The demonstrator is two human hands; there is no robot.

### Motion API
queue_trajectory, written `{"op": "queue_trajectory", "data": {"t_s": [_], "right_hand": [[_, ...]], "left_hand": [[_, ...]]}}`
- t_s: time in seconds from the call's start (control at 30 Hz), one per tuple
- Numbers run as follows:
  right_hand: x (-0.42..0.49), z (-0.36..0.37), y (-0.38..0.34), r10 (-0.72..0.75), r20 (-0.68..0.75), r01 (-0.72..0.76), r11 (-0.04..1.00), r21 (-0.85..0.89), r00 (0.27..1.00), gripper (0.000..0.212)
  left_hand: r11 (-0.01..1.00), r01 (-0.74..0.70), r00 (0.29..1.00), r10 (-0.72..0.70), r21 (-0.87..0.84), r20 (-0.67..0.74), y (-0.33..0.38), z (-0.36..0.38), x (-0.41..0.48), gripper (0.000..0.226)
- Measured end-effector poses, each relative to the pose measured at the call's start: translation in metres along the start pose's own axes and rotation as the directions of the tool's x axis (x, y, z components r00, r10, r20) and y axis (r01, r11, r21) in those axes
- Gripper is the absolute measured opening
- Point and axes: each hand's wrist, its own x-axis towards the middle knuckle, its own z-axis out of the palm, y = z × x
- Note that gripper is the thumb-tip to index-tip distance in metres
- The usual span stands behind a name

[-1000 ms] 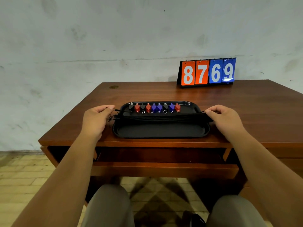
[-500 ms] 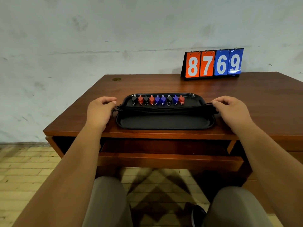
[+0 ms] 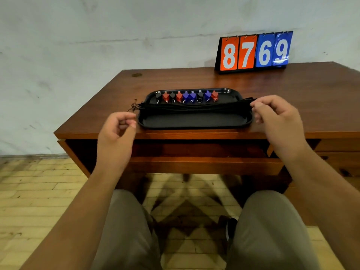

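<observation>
Bundle of thin black cords [image 3: 194,108] lying across black plastic tray [image 3: 194,121] on brown wooden bench [image 3: 311,88], ends overhanging rims. Looking soft, light, tangle-prone; pinching at ends seeming best. Left hand [image 3: 115,133] hovering loosely curled, holding nothing; right hand [image 3: 276,115] touching right end, grip unclear
</observation>
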Motion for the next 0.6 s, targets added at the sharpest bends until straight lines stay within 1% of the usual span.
{"op": "queue_trajectory", "data": {"t_s": [0.07,0.1,0.17,0.23,0.33,0.43,0.5,0.57,0.6], "right_hand": [[-0.022,0.008,0.000,-0.063,0.067,0.064,0.998,-0.005,0.996,0.018],[-0.033,0.012,0.000,-0.110,0.106,0.114,0.993,-0.036,0.988,0.017],[-0.055,0.021,0.004,-0.219,0.188,0.246,0.960,-0.135,0.957,0.015],[-0.072,0.030,0.012,-0.270,0.290,0.341,0.911,-0.231,0.918,0.013],[-0.084,0.043,0.034,-0.261,0.427,0.426,0.831,-0.357,0.866,0.018],[-0.089,0.052,0.057,-0.175,0.506,0.430,0.785,-0.445,0.845,0.037],[-0.095,0.055,0.070,-0.138,0.538,0.448,0.741,-0.501,0.831,0.046],[-0.104,0.059,0.080,-0.152,0.542,0.491,0.664,-0.564,0.827,0.048],[-0.108,0.060,0.081,-0.165,0.532,0.499,0.643,-0.580,0.831,0.047]], "left_hand": [[0.999,-0.007,0.993,0.003,0.035,0.120,-0.003,0.003,-0.020,0.025],[0.998,-0.012,0.985,0.000,0.068,0.175,-0.006,0.005,-0.028,0.025],[0.983,-0.048,0.965,0.001,0.175,0.262,-0.012,0.012,-0.038,0.028],[0.949,-0.119,0.947,0.019,0.292,0.322,-0.018,0.019,-0.044,0.033],[0.907,-0.205,0.911,0.040,0.367,0.410,-0.029,0.028,-0.048,0.040],[0.906,-0.186,0.889,-0.009,0.380,0.458,-0.041,0.034,-0.055,0.043],[0.878,-0.238,0.887,0.022,0.416,0.461,-0.049,0.037,-0.063,0.040],[0.850,-0.291,0.894,0.078,0.439,0.442,-0.054,0.039,-0.069,0.035],[0.844,-0.304,0.899,0.099,0.443,0.428,-0.057,0.039,-0.072,0.032]]}}
